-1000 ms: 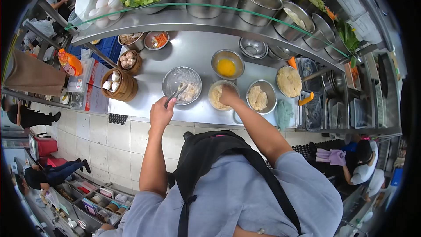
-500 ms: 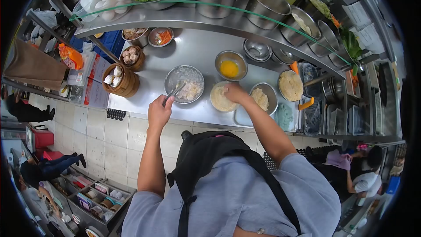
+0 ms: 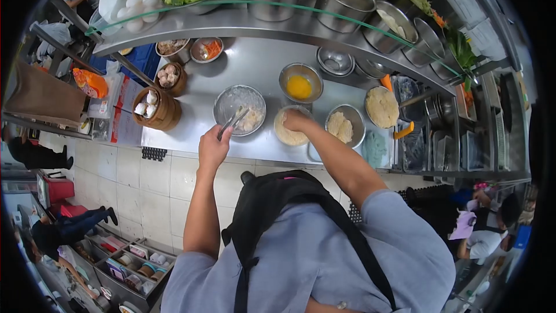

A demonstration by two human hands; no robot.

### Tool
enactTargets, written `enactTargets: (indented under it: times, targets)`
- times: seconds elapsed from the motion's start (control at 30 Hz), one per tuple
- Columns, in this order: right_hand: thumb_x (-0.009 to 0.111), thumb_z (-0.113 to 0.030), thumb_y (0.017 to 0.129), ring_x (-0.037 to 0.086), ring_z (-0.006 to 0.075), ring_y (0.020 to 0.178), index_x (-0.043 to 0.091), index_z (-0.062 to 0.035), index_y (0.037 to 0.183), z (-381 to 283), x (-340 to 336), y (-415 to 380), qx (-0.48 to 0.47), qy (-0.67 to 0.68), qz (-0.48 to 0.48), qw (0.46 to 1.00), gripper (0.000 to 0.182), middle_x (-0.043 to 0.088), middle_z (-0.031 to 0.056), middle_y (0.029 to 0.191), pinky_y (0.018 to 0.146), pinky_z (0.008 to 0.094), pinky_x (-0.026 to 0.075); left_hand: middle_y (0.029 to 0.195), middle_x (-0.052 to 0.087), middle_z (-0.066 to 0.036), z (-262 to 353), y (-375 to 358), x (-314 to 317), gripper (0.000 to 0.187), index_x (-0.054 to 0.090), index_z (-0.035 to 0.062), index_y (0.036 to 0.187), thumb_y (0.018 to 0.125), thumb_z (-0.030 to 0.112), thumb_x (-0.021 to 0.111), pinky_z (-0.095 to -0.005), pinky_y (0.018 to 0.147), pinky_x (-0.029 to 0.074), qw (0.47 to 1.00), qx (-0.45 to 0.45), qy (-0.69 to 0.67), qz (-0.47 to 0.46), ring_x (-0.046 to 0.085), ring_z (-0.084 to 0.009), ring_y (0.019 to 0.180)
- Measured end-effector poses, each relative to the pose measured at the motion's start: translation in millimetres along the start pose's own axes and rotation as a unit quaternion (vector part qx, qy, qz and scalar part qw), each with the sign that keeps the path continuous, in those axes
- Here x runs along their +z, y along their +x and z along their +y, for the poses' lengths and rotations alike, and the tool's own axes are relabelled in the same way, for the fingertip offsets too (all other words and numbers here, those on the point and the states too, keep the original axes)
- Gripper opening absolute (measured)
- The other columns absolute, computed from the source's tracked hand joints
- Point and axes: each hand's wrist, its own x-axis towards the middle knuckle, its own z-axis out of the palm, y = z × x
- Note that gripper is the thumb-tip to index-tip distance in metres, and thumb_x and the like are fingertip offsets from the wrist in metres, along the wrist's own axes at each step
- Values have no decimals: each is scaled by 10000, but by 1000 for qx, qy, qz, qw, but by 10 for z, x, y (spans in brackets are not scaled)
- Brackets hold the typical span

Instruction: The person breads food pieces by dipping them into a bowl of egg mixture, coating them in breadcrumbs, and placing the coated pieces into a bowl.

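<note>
Fingers: left hand (image 3: 213,146) grips tongs (image 3: 233,122) over the flour bowl (image 3: 239,109) | right hand (image 3: 296,120) pressed into the crumb bowl (image 3: 288,126), finger pose hidden | step: breading on counter (image 3: 191,122) | next: likely lift piece clear.

Metal tongs (image 3: 233,122) angled over steel bowl (image 3: 239,109) w/ pale pieces; crumb bowl (image 3: 289,126) beside it.
</note>
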Motion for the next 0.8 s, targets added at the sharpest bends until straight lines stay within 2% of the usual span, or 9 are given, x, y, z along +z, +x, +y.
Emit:
enactTargets:
  times: [0.1,0.17,0.27,0.33,0.4,0.5,0.63,0.73,0.8]
  targets:
    - [677,-151,779,644,402,1172,667,34,1190,31,-24,-181,-78,-11,-9,997,451,671,277,1218,1020,452,507,670,613,-159,20,2,-51,404,656,-22,865,965,367,694,-397,603,453,999,19,-15,30,539,-269,594]
    - [698,-110,759,650,384,1160,632,39,1240,-110,-26,-633,-89,-111,134,981,508,666,244,1241,994,448,529,663,608,-149,-1,-55,-48,411,655,-24,862,967,372,696,-391,599,449,998,13,-37,43,531,-250,592]
    - [751,-174,748,627,379,1192,589,19,1295,-188,61,-691,-49,-151,153,975,603,652,218,1258,1016,444,521,660,602,-126,7,-6,-71,410,665,-24,884,974,375,691,-374,600,446,999,-23,-42,0,518,-216,597]
    - [750,-191,738,648,377,1156,623,22,1246,-89,118,-554,-42,-120,155,980,566,668,225,1227,992,443,532,733,662,-183,-1,-39,-57,398,681,-2,902,964,391,684,-426,641,479,999,-27,-39,2,610,-351,655]
    - [750,-208,728,669,375,1120,658,25,1197,4,10,-384,-38,-89,157,983,532,684,231,1195,967,441,544,725,657,-179,-36,-37,-71,402,676,-4,894,964,392,686,-427,637,476,999,-24,-33,7,605,-346,648]
    - [661,-198,734,719,391,947,740,42,924,34,-517,-369,-72,-60,-41,995,316,723,276,1005,838,439,576,714,651,-172,-64,-26,-94,411,667,-9,881,963,393,689,-427,630,472,999,-30,-31,-1,596,-340,640]
    - [666,-206,728,711,396,979,741,53,958,-112,-803,-509,-74,-77,-12,994,354,721,275,1014,865,431,567,714,651,-169,-74,-22,-101,415,660,-9,875,960,395,692,-426,630,471,999,-33,-39,0,595,-340,643]
    - [640,-187,735,705,400,992,747,2,967,-39,-313,-302,-103,-80,-55,990,317,729,255,1034,856,462,546,722,656,-175,-75,-4,-80,410,662,-10,877,961,390,690,-434,640,476,999,-33,-27,-5,605,-350,653]
    - [609,-175,764,699,415,1003,740,14,986,26,82,-263,-54,-81,-47,994,320,717,279,1050,863,470,536,732,661,-182,-49,-11,-52,408,662,-10,881,961,390,688,-441,646,478,999,-29,-28,-7,610,-365,664]
